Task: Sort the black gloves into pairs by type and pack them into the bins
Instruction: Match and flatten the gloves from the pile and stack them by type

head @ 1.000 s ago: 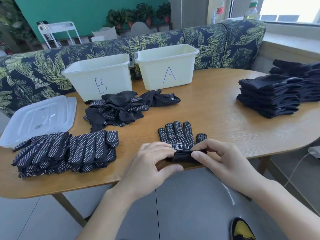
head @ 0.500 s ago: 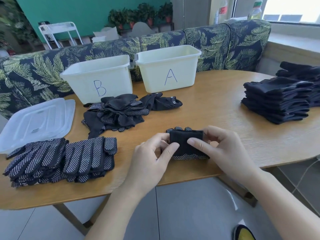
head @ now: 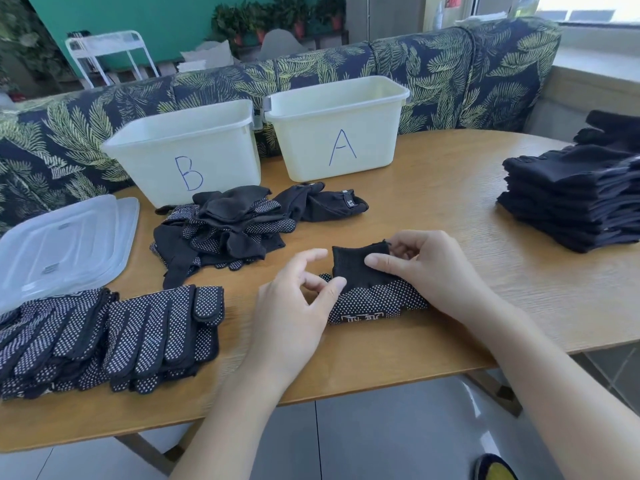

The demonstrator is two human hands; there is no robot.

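A folded pair of black dotted gloves lies on the wooden table near its front edge, the plain cuff turned up over the dotted part. My right hand pinches the cuff's far right corner, thumb across its top. My left hand touches the cuff's left edge with thumb and curled fingers. A loose heap of unsorted gloves lies behind. Bin B and bin A stand at the back.
A stack of flat dotted gloves lies at the front left, beside clear plastic lids. Stacks of folded plain black gloves sit at the right edge. A leaf-print sofa runs behind the table.
The flat glove pair was folded in half, cuff brought over the fingers. My hands moved forward with it, and the left hand has loosened its hold on the cuff.
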